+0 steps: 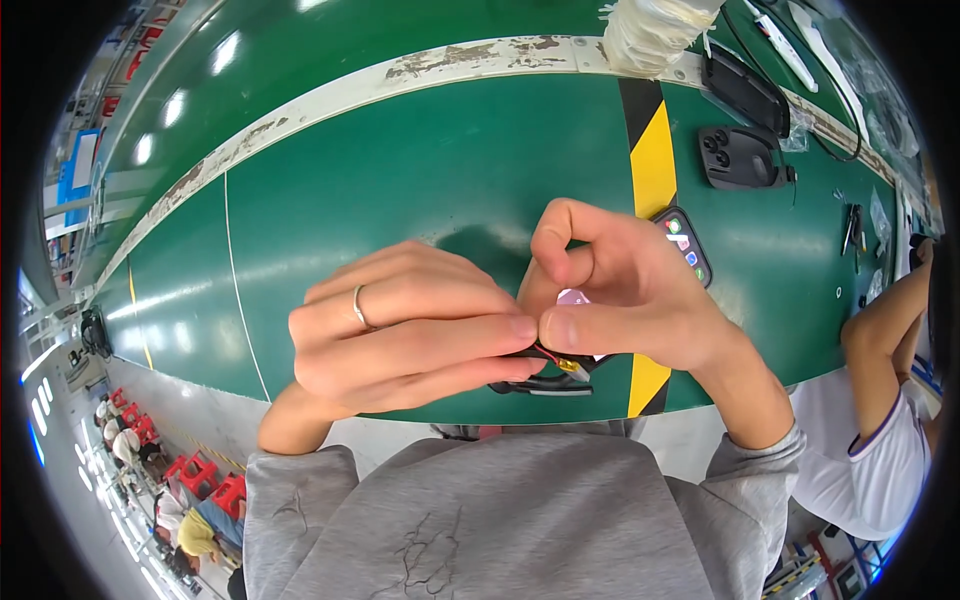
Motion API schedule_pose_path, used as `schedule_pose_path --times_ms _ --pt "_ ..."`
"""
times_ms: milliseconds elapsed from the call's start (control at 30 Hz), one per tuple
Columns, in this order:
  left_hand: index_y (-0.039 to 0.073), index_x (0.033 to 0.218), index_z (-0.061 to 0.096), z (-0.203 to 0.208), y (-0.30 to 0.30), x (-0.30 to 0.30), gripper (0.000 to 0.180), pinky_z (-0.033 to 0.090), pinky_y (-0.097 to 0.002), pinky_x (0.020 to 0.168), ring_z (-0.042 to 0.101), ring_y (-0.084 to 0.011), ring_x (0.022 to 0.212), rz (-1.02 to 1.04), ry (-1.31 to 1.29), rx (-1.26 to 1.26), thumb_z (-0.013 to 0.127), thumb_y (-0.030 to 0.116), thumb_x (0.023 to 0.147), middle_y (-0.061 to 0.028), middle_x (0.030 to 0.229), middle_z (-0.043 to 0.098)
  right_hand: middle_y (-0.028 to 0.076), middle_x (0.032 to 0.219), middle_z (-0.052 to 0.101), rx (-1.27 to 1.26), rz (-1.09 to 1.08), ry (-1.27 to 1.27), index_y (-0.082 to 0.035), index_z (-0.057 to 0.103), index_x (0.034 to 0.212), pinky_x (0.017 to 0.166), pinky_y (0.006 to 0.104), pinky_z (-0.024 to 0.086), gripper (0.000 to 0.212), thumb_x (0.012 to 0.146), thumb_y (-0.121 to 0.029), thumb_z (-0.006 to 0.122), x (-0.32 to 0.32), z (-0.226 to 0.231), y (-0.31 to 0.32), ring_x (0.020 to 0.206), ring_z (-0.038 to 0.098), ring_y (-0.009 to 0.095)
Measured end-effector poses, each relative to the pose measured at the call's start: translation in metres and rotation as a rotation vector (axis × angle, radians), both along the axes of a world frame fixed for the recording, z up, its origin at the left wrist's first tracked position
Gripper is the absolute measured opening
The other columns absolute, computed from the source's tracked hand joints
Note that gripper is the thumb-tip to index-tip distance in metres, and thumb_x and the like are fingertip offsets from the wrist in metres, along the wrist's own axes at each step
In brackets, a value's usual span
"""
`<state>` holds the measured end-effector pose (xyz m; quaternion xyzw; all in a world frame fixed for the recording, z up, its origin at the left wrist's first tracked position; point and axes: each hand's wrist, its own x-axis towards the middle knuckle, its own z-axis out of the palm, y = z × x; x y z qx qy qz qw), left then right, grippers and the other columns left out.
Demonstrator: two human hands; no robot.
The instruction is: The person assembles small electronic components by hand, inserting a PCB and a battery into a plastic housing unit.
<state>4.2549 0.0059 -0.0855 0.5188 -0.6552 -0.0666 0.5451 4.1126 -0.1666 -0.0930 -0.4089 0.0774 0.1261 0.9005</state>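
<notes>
Near the front edge of the green table, my two hands meet over a small black device (553, 386) with a thin red wire and a yellow piece showing. My left hand (410, 330), with a ring on one finger, is closed around the device from the left; its fingertips hide most of it. My right hand (625, 295) is curled in a pinch, thumb tip against my left fingertips. What lies inside that pinch is hidden. A pale pink patch (573, 297) shows between the right fingers. Just behind the right hand lies a phone (686, 248) with its screen lit.
Yellow-and-black tape (654, 160) crosses the green table (420, 160). At the right are a dark grey moulded case (740, 158), an open black case (745, 88), cables, plastic bags and black pliers-like tools (852, 230). A white-wrapped post (655, 35) stands behind. Another person's arm (885, 330) is at far right.
</notes>
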Motion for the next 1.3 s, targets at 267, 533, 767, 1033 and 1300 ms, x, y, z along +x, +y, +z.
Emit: schedule_pose_path --times_ms 267,533,767,1033,1300 --pt "-0.005 0.091 0.069 0.007 0.012 0.008 0.030 0.057 -0.0297 0.055 0.072 -0.0230 0.068 0.147 -0.002 0.077 0.086 0.001 0.067 -0.0122 0.081 0.072 0.014 0.091 0.067 -0.782 -0.271 -0.485 -0.001 0.057 0.099 0.071 0.0293 0.044 0.024 0.082 -0.008 0.072 -0.003 0.007 -0.004 0.080 0.058 0.018" --pt "-0.004 0.094 0.067 0.004 0.007 0.010 0.032 0.062 -0.0332 0.063 0.073 -0.0252 0.071 0.150 -0.151 -0.022 0.085 0.001 0.069 -0.0125 0.082 0.072 0.014 0.093 0.068 -1.208 -0.552 -0.775 -0.003 0.063 0.093 0.068 0.0335 0.046 0.032 0.066 0.004 0.079 0.004 -0.002 0.005 0.079 0.060 0.025" --pt "-0.003 0.094 0.067 0.001 0.005 0.010 0.032 0.063 -0.0336 0.065 0.072 -0.0249 0.071 0.190 -0.198 -0.079 0.085 0.003 0.069 -0.0129 0.082 0.072 0.010 0.087 0.066 -1.363 -0.696 -0.839 -0.002 0.065 0.084 0.061 0.0315 0.048 0.028 0.060 0.001 0.079 0.003 -0.002 0.009 0.074 0.061 0.025" --pt "-0.003 0.093 0.067 0.002 0.005 0.010 0.031 0.063 -0.0342 0.067 0.072 -0.0252 0.073 0.221 -0.223 -0.088 0.085 0.003 0.069 -0.0136 0.082 0.072 0.006 0.091 0.066 -1.459 -0.636 -0.915 -0.008 0.064 0.090 0.066 0.0313 0.046 0.029 0.067 -0.001 0.081 -0.006 0.002 0.015 0.078 0.062 0.024" --pt "-0.003 0.091 0.068 -0.003 0.004 0.010 0.027 0.062 -0.0343 0.067 0.072 -0.0252 0.073 0.199 -0.197 -0.083 0.083 0.001 0.069 -0.0140 0.080 0.072 0.007 0.088 0.065 -1.433 -0.576 -0.816 -0.006 0.067 0.090 0.064 0.0315 0.045 0.025 0.068 -0.004 0.078 -0.005 0.004 0.013 0.079 0.061 0.024"
